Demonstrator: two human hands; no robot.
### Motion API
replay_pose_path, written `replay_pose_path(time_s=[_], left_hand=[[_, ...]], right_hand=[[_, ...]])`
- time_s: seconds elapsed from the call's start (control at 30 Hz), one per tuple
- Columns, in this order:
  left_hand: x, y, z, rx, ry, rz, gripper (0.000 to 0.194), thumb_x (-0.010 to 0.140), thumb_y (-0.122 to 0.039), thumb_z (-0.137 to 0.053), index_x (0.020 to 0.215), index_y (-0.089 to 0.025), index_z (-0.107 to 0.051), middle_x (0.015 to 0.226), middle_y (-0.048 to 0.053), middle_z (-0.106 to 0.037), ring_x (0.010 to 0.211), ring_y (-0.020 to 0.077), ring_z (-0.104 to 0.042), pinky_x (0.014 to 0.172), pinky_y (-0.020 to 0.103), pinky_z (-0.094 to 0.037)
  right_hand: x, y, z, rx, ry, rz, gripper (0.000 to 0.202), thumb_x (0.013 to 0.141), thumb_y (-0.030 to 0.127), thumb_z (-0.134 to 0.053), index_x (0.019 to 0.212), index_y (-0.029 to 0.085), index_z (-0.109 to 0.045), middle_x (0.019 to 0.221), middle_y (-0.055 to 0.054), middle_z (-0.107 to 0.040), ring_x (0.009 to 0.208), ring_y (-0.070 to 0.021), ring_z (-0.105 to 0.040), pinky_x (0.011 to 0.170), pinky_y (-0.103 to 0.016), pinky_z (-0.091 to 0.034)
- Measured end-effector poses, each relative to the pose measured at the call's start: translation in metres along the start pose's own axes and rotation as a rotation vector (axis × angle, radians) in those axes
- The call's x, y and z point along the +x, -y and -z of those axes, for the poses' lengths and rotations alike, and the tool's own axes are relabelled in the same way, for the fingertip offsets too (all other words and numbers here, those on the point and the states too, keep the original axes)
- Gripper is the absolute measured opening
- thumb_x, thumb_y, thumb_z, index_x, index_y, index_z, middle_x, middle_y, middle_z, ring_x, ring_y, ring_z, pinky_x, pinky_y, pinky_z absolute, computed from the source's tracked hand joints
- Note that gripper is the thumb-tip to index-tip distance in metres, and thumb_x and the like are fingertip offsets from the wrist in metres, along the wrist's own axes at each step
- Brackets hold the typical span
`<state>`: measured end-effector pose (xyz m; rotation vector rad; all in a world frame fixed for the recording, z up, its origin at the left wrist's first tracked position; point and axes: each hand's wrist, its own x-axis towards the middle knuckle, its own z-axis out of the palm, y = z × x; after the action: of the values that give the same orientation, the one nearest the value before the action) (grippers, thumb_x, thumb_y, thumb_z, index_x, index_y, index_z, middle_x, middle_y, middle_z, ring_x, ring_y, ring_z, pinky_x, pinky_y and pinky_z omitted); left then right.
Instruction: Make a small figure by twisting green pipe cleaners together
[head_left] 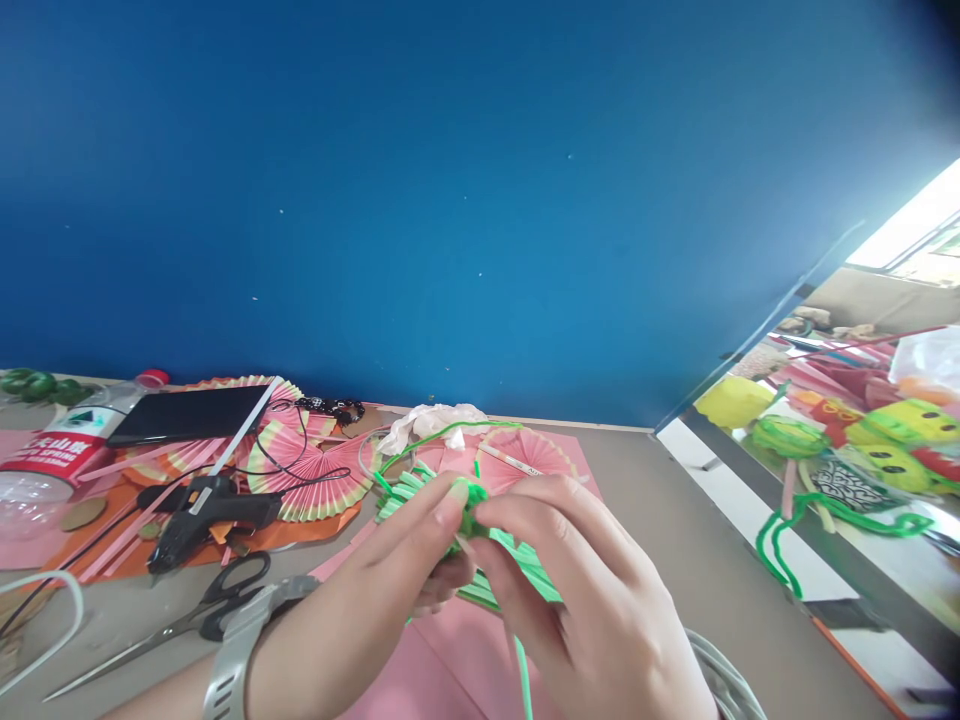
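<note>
Centrally, a green pleated paper piece (420, 492) is pinched by left hand (390, 590) and right hand (592, 600); scissors (187, 610) and glue gun (202, 510) lie left of them.

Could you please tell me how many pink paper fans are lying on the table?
3 at least: one under the phone, one beside the glue gun, one behind the hands; others may be hidden.

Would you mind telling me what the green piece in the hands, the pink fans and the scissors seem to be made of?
The green piece pinched by the left hand and right hand looks like matte pleated paper, judging by its sharp folds. The pink fans look like paper too, with accordion creases. The scissors show shiny metal blades and black, probably plastic, handles.
</note>
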<state>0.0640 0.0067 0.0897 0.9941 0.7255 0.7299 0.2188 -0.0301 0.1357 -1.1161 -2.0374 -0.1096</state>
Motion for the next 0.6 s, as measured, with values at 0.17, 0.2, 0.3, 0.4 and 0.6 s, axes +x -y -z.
replay_pose_path(time_s=[0.17,0.2,0.3,0.4,0.6], left_hand=[[-0.002,-0.002,0.002,0.166,-0.015,0.047,0.034,0.086,-0.052,-0.041,0.099,-0.029,-0.063,0.093,-0.001,-0.061,0.087,0.0170,-0.059,0.082,0.029,-0.050],[-0.002,-0.004,0.002,0.173,-0.013,0.040,0.034,0.086,-0.052,-0.041,0.100,-0.030,-0.063,0.097,-0.001,-0.062,0.093,0.0177,-0.058,0.084,0.029,-0.050],[-0.003,-0.014,-0.003,0.177,0.030,-0.021,0.033,0.085,-0.050,-0.046,0.110,-0.034,-0.059,0.118,-0.005,-0.057,0.114,0.0190,-0.050,0.091,0.028,-0.048],[-0.004,-0.023,-0.010,0.167,0.075,-0.014,0.043,0.081,-0.056,-0.045,0.116,-0.034,-0.056,0.130,-0.006,-0.050,0.126,0.0212,-0.040,0.098,0.030,-0.044],[-0.005,-0.025,-0.014,0.168,0.015,0.044,0.077,0.062,-0.077,-0.047,0.123,-0.030,-0.051,0.142,-0.007,-0.036,0.138,0.0225,-0.008,0.106,0.032,-0.036]], right_hand=[[0.001,0.001,0.000,-0.057,0.027,-0.004,0.010,0.084,0.008,-0.053,0.091,0.016,-0.054,0.083,-0.001,-0.059,0.072,-0.0139,-0.052,0.066,-0.028,-0.044],[0.001,0.000,0.000,-0.056,0.034,-0.005,0.011,0.084,0.008,-0.053,0.091,0.016,-0.054,0.083,-0.001,-0.059,0.073,-0.0141,-0.053,0.066,-0.028,-0.044],[0.002,-0.001,0.000,-0.037,0.051,-0.025,0.011,0.084,0.009,-0.054,0.091,0.016,-0.055,0.083,0.000,-0.060,0.076,-0.0140,-0.054,0.070,-0.027,-0.045],[0.003,0.000,0.000,-0.021,0.046,-0.112,0.010,0.083,0.010,-0.054,0.090,0.018,-0.056,0.084,0.000,-0.059,0.075,-0.0130,-0.055,0.071,-0.026,-0.045],[0.001,0.002,-0.004,-0.030,0.010,-0.194,0.010,0.084,0.013,-0.054,0.090,0.019,-0.055,0.086,-0.001,-0.059,0.079,-0.0139,-0.057,0.073,-0.025,-0.046]])
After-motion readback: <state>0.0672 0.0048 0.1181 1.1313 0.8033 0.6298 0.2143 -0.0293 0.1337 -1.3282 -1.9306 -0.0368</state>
